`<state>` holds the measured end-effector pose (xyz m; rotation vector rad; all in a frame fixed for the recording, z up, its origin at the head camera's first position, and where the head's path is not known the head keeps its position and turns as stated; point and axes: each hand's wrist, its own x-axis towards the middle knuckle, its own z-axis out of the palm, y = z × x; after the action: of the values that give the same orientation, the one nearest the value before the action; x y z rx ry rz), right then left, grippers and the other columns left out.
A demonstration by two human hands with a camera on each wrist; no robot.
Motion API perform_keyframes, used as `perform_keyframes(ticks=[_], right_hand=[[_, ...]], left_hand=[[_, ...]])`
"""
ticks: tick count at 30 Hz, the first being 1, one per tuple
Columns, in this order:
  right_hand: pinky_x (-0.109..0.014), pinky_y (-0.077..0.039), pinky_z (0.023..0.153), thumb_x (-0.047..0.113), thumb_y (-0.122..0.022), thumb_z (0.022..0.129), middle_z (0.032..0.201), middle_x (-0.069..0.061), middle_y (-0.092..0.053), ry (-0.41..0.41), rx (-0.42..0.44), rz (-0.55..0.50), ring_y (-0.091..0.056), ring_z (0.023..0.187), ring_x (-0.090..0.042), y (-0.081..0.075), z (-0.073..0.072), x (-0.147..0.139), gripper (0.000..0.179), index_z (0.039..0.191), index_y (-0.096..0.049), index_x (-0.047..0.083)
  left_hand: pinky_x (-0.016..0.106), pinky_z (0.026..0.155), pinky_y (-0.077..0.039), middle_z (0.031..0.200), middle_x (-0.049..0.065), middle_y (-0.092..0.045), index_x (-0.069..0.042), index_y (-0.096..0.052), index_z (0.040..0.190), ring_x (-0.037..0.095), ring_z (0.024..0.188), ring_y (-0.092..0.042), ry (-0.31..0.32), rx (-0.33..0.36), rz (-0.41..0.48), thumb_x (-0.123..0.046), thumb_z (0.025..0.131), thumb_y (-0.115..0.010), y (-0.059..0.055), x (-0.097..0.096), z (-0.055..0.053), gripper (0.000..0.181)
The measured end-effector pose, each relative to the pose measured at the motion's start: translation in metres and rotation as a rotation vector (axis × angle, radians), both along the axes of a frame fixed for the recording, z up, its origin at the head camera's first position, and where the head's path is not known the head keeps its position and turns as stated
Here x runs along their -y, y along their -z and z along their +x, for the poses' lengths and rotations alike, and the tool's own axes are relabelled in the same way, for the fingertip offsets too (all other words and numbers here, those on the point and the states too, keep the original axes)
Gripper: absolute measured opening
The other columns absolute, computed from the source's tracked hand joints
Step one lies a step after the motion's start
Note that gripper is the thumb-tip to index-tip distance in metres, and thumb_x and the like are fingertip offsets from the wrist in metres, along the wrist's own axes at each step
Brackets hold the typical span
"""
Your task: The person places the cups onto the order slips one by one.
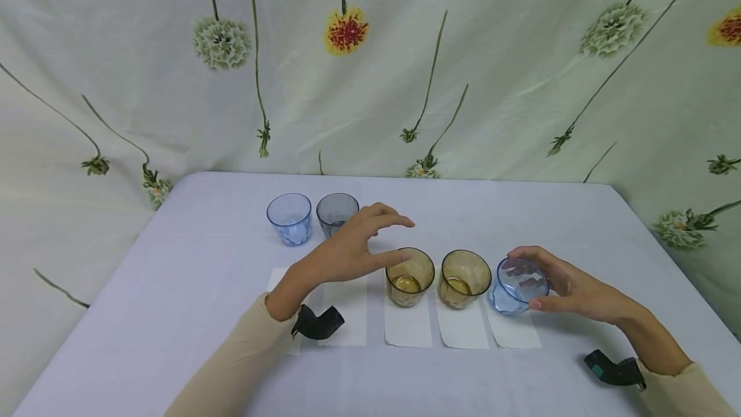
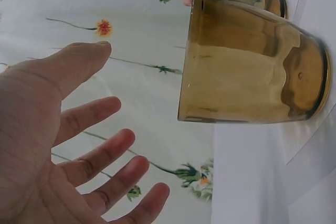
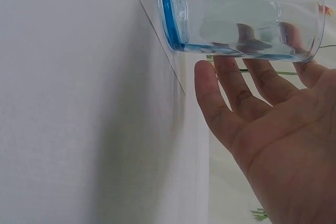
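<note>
My right hand (image 1: 585, 291) holds a clear blue glass (image 1: 518, 285) near its rim, thumb on the near side and fingers round the far side. The glass is over the rightmost paper strip, leaning a little. In the right wrist view, the fingers (image 3: 231, 85) pass behind the blue glass (image 3: 236, 19). My left hand (image 1: 341, 253) hovers with fingers apart, holding nothing. Its thumb overlaps the rim of the left amber glass (image 1: 408, 285) in the head view; the left wrist view shows a gap between hand and amber glass (image 2: 241, 66). A second amber glass (image 1: 463, 282) stands between that one and the blue glass.
Another blue glass (image 1: 289, 221) and a grey glass (image 1: 332, 211), partly hidden by my left hand, stand at the back left. Several white paper strips (image 1: 408, 333) lie in a row on the white-covered table (image 1: 173, 314). A flowered cloth (image 1: 370, 95) hangs behind.
</note>
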<state>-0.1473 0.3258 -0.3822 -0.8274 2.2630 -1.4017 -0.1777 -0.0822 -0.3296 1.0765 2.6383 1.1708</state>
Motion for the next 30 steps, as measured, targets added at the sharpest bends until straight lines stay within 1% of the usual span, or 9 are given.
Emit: perform_keyframes(ticks=[5,10,14,18,23,26,30], right_hand=[[-0.008,-0.030,0.103,-0.001,-0.067,0.091,0.146,-0.005,-0.041,-0.013,-0.006,-0.004,-0.037,0.132,0.001,-0.001,0.000,0.000,0.068,0.149,-0.034,0.009],[-0.007,-0.030,0.103,-0.001,-0.067,0.091,0.146,-0.004,-0.042,-0.005,-0.006,0.000,-0.037,0.132,0.001,0.000,-0.001,0.000,0.068,0.149,-0.034,0.010],[-0.007,-0.030,0.103,0.000,-0.067,0.091,0.146,-0.003,-0.042,0.005,-0.002,0.005,-0.037,0.132,0.003,0.001,-0.001,0.000,0.068,0.150,-0.034,0.010],[-0.007,-0.030,0.102,0.000,-0.067,0.091,0.146,-0.002,-0.042,0.015,0.005,0.016,-0.037,0.132,0.004,0.001,0.000,0.001,0.068,0.150,-0.034,0.010],[-0.007,-0.030,0.102,0.000,-0.066,0.092,0.146,-0.004,-0.041,0.013,0.009,0.016,-0.037,0.132,0.003,-0.001,0.001,0.002,0.067,0.150,-0.034,0.010],[-0.006,-0.029,0.102,-0.001,-0.066,0.092,0.147,-0.005,-0.041,0.002,0.005,0.005,-0.036,0.133,0.002,-0.002,0.001,0.002,0.067,0.150,-0.033,0.009],[-0.007,-0.029,0.102,-0.001,-0.066,0.092,0.147,-0.004,-0.041,0.009,0.011,0.012,-0.037,0.132,0.003,-0.002,0.001,0.002,0.067,0.150,-0.034,0.010]], left_hand=[[0.048,0.103,-0.046,0.132,0.001,-0.055,-0.022,-0.063,0.132,0.024,0.126,-0.050,-0.035,-0.006,0.037,-0.033,0.092,-0.074,-0.004,0.008,-0.003,0.043],[0.051,0.103,-0.045,0.131,0.002,-0.055,-0.020,-0.064,0.132,0.024,0.124,-0.050,-0.078,-0.028,0.056,-0.030,0.091,-0.075,-0.008,0.016,-0.008,0.043],[0.051,0.104,-0.043,0.131,0.002,-0.056,-0.020,-0.066,0.125,0.026,0.125,-0.049,-0.127,-0.054,0.057,-0.028,0.090,-0.076,-0.010,0.024,-0.012,0.038],[0.050,0.106,-0.041,0.128,0.003,-0.057,-0.019,-0.068,0.118,0.029,0.126,-0.049,-0.164,-0.070,0.065,-0.025,0.089,-0.077,-0.007,0.031,-0.018,0.031],[0.052,0.105,-0.040,0.126,0.005,-0.059,-0.015,-0.068,0.119,0.031,0.126,-0.049,-0.202,-0.081,0.072,-0.022,0.087,-0.079,-0.002,0.041,-0.027,0.036],[0.054,0.105,-0.040,0.127,0.008,-0.058,-0.012,-0.068,0.121,0.032,0.126,-0.049,-0.232,-0.089,0.062,-0.021,0.086,-0.080,0.001,0.045,-0.031,0.038],[0.054,0.107,-0.039,0.131,0.011,-0.057,-0.009,-0.068,0.121,0.032,0.128,-0.048,-0.276,-0.093,0.039,-0.020,0.087,-0.079,0.006,0.051,-0.035,0.038]])
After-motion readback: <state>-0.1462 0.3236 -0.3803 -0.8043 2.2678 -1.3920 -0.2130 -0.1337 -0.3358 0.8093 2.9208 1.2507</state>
